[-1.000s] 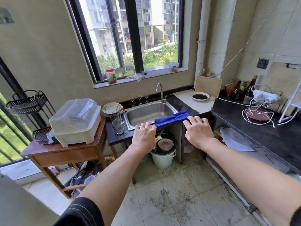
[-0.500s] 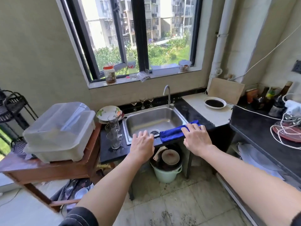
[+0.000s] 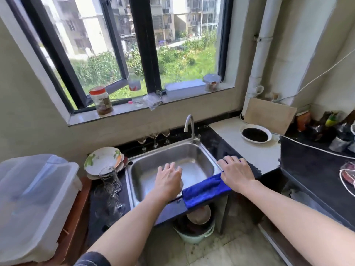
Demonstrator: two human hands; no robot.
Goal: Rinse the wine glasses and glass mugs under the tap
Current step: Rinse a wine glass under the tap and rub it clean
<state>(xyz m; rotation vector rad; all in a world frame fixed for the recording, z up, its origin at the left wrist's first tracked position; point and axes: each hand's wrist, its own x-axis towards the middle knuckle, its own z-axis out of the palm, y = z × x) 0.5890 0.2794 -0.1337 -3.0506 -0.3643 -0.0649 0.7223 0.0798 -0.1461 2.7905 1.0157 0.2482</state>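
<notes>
Three wine glasses point(image 3: 154, 136) stand on the black counter behind the steel sink point(image 3: 194, 150), left of the tap point(image 3: 190, 127). Several clear glass mugs point(image 3: 110, 179) stand on the counter left of the sink. My left hand point(image 3: 168, 179) hovers over the sink basin with relaxed fingers and holds nothing. My right hand point(image 3: 236, 170) lies flat at the sink's right front corner, fingers spread, beside a blue cloth point(image 3: 205, 191) draped over the front rim. No water is seen coming from the tap.
Stacked plates point(image 3: 103, 160) sit behind the mugs. A lidded plastic box point(image 3: 32, 198) stands on a wooden table at left. A dark-filled dish point(image 3: 255, 133) and a cutting board point(image 3: 269, 114) are at right. A bucket point(image 3: 194, 231) stands under the counter. Jars line the windowsill.
The view has come closer to the sink. My left hand moved forward from the front rim to over the basin. My right hand shifted past the blue cloth toward the sink's right corner.
</notes>
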